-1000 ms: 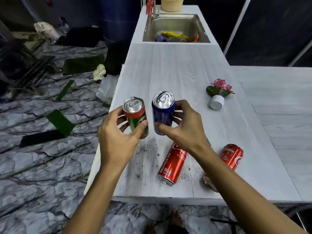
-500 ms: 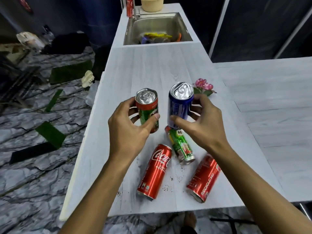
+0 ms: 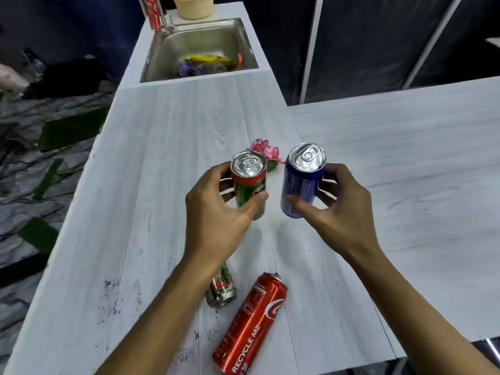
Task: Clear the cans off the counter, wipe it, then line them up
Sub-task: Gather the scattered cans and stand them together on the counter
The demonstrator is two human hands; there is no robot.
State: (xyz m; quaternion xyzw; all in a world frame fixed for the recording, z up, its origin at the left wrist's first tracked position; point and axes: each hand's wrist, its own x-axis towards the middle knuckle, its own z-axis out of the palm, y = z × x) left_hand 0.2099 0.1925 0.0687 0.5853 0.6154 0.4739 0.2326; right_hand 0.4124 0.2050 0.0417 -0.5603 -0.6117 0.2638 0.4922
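Fingers (image 3: 226, 182) of the left hand (image 3: 213, 223) clamp the green can (image 3: 250, 180); right hand (image 3: 341, 212) fingers (image 3: 328, 182) clamp the blue can (image 3: 300, 182)

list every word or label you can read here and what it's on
"RECYCLE ME": red can lying on the counter
held green can: lettering partly hidden, unreadable
held blue can: print too blurred
lying green can: blurred
far red can: too small

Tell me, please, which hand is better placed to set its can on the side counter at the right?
Probably right: the right hand holds the blue can nearest the side counter; the left hand, gripping the green can, is farther off.
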